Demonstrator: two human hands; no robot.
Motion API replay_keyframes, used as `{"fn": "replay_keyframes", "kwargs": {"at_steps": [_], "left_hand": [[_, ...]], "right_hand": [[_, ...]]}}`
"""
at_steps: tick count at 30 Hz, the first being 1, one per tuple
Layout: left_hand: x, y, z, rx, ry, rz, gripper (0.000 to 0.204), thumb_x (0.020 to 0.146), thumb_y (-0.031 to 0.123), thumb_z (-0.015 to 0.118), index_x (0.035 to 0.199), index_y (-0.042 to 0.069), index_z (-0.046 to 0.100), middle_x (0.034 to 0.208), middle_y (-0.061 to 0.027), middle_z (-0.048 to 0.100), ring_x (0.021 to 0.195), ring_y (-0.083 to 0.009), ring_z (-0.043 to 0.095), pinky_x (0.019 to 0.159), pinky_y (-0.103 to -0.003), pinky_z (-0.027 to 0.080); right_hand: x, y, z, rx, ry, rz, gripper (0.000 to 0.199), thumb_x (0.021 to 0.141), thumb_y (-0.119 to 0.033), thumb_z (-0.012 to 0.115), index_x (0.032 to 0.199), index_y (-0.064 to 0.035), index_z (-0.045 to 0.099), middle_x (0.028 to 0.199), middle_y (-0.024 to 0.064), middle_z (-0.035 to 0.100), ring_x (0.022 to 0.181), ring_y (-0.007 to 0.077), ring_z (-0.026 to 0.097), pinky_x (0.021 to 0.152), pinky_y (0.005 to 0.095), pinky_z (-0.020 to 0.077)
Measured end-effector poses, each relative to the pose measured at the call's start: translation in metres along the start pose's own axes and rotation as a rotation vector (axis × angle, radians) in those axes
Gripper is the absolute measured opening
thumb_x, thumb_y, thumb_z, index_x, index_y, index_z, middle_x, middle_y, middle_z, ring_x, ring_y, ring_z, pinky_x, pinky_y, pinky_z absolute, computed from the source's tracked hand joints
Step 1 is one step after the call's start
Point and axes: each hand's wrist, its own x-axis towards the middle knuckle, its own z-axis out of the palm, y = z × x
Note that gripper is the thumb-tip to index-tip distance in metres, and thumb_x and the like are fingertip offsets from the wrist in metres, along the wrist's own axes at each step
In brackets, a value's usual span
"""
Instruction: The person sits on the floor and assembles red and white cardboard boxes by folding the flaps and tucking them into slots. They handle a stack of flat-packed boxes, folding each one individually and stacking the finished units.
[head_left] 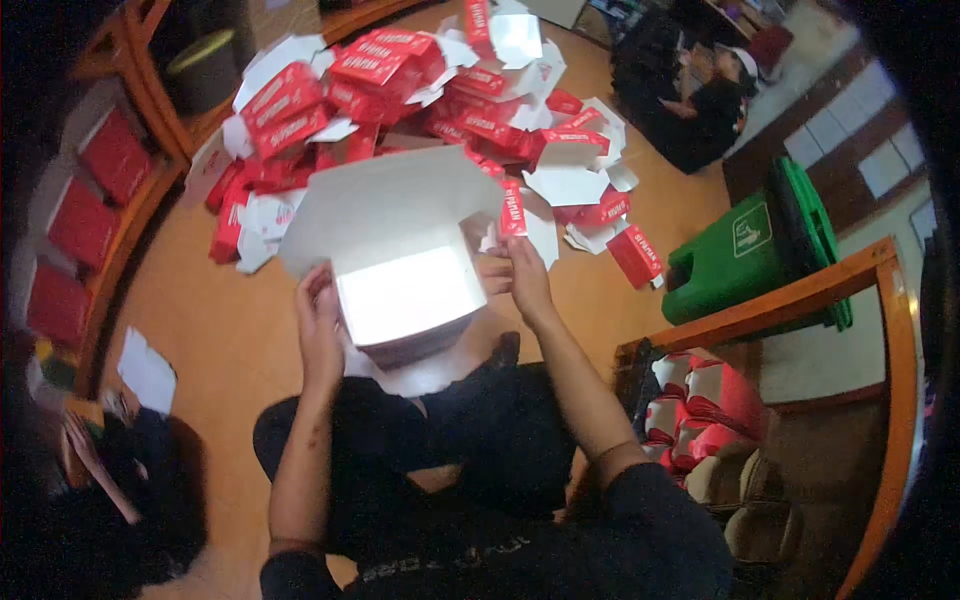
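Observation:
In front of my lap is a partly folded cardboard food box (pixel 405 295), white inside, with a wide lid flap raised on its far side. My left hand (pixel 320 315) grips the box's left edge with curled fingers. At the right side, my right hand (pixel 522 285) pinches a red printed side flap (pixel 511 208) of the same box. Under the box's near edge, a dark reddish layer and a pale sheet show, but I cannot tell what they are.
A large heap of red and white folded boxes (pixel 385 75) covers the floor ahead. To the right stand a green bin (pixel 730 245) and a wooden frame (pixel 790 295) with stacked red and white cartons (pixel 690 410). Other people sit at far right (pixel 690 100) and lower left (pixel 120 480).

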Motion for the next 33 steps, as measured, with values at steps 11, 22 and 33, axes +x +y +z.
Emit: {"fn": "replay_keyframes", "kwargs": {"at_steps": [11,22,33], "left_hand": [[-0.044,-0.015,-0.055,0.060,0.200,-0.053,0.031,0.105,0.027,0.040,0.126,0.005,0.048,0.130,-0.0129,0.053,0.119,-0.0248,0.053,0.095,-0.038,0.046],[-0.048,0.037,-0.067,0.478,-0.090,0.393,0.025,0.092,0.004,0.056,0.117,0.001,0.057,0.129,-0.0165,0.052,0.087,-0.0166,0.061,0.073,-0.029,0.051],[0.008,0.075,-0.053,0.875,-0.742,0.745,0.022,0.081,0.014,0.069,0.102,0.010,0.064,0.109,-0.0092,0.061,0.094,-0.0306,0.063,0.079,-0.041,0.053]], "right_hand": [[0.177,0.149,-0.088,-0.626,0.314,0.269,0.073,0.073,-0.054,0.073,0.125,-0.0061,0.057,0.128,0.0209,0.058,0.121,0.0356,0.056,0.098,0.0495,0.0440],[-0.005,-0.035,-0.047,-0.216,0.448,-0.435,0.021,0.087,-0.021,0.069,0.097,-0.0037,0.064,0.086,0.0144,0.068,0.079,0.0319,0.065,0.075,0.0411,0.0483],[-0.055,-0.125,0.005,-0.916,-0.524,-1.058,0.013,0.078,-0.010,0.072,0.087,-0.0130,0.063,0.075,0.0038,0.065,0.076,0.0211,0.063,0.088,0.0399,0.0389]]}}
